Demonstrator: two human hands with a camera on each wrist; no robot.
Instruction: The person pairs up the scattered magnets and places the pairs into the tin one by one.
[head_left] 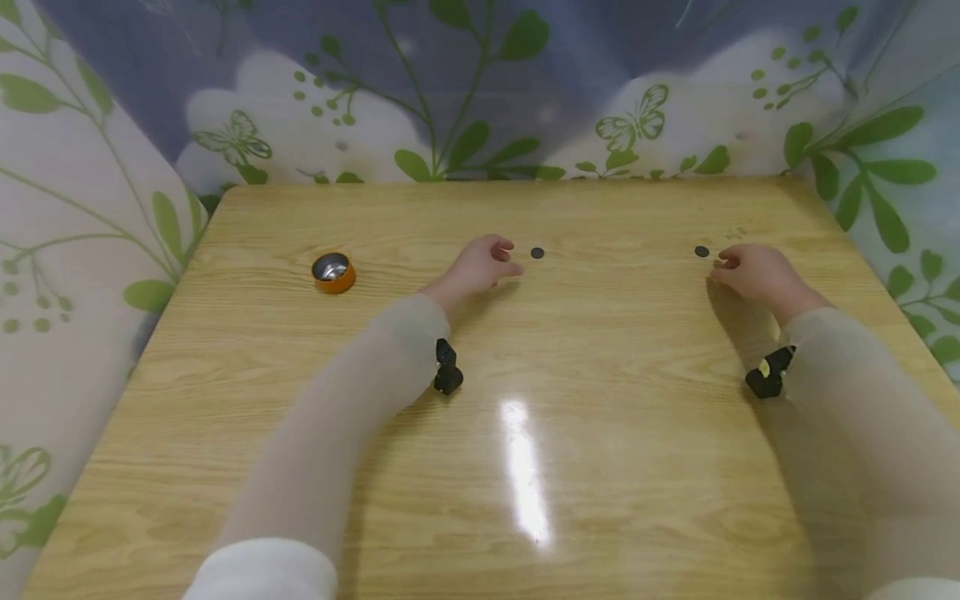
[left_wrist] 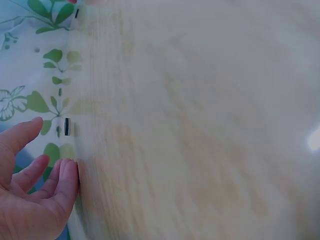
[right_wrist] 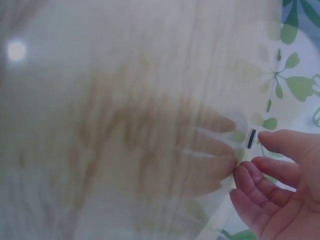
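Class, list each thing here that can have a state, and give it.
Left grip: holding nothing, fingers relaxed
Right grip: holding nothing, fingers relaxed
Left dark disc: flat, not held
Right dark disc: flat, not held
Orange bowl: upright, open-topped
Wrist cameras: worn

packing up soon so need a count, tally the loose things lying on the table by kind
Dark discs: 2
Orange bowl: 1
Total: 3
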